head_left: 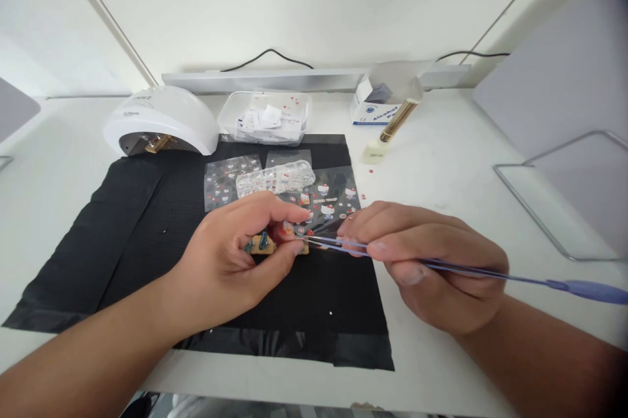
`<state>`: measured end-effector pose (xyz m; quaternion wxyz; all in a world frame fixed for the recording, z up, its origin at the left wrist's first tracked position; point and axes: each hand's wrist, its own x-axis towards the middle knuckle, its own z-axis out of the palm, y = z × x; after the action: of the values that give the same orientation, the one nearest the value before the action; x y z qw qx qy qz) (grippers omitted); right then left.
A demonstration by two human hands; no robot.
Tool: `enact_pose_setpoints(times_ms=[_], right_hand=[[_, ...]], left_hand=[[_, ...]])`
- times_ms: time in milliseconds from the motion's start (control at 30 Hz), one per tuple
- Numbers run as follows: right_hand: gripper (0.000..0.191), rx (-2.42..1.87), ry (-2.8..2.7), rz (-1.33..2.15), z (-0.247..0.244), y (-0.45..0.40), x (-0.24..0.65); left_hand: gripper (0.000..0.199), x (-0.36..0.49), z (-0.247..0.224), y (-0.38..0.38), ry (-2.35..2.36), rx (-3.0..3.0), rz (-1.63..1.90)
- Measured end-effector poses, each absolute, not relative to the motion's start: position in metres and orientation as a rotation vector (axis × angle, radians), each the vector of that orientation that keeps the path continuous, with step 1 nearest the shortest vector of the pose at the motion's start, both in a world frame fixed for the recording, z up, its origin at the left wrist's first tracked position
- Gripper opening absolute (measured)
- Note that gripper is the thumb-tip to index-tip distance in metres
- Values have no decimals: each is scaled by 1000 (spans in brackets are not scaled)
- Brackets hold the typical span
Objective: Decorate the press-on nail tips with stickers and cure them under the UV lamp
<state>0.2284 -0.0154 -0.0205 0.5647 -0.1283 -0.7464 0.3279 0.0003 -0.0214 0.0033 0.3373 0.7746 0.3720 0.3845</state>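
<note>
My left hand [230, 254] is closed in a pinch, thumb and index finger around a small red and yellow piece [285, 230], partly hidden and too small to name surely. From the right, my right hand [436, 261] grips blue-purple tweezers [532, 281], whose thin tips meet that piece at my left fingertips. Whether the tips hold anything is hard to see. Behind my left fingers, a wooden block [265, 246] with dark green pieces on it rests on the black mat [245, 326]. A clear sheet of cartoon cat stickers [324, 192] lies beyond the fingertips.
A clear case [275, 178] sits on another sticker sheet [226, 173]. At the back stand a white domed lamp [167, 114], a plastic tub [299, 130] of packets, an alcohol pad box [375, 110] and a small bottle [375, 151] with a gold cap. A wire stand [530, 209] is far right.
</note>
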Motion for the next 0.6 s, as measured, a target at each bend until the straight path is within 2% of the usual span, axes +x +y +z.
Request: enact_pose_setpoints(times_ms=[600], right_hand=[[26, -315, -1798, 747, -16, -14, 228]], left_hand=[[30, 1, 4, -23, 972, 1982, 1008]])
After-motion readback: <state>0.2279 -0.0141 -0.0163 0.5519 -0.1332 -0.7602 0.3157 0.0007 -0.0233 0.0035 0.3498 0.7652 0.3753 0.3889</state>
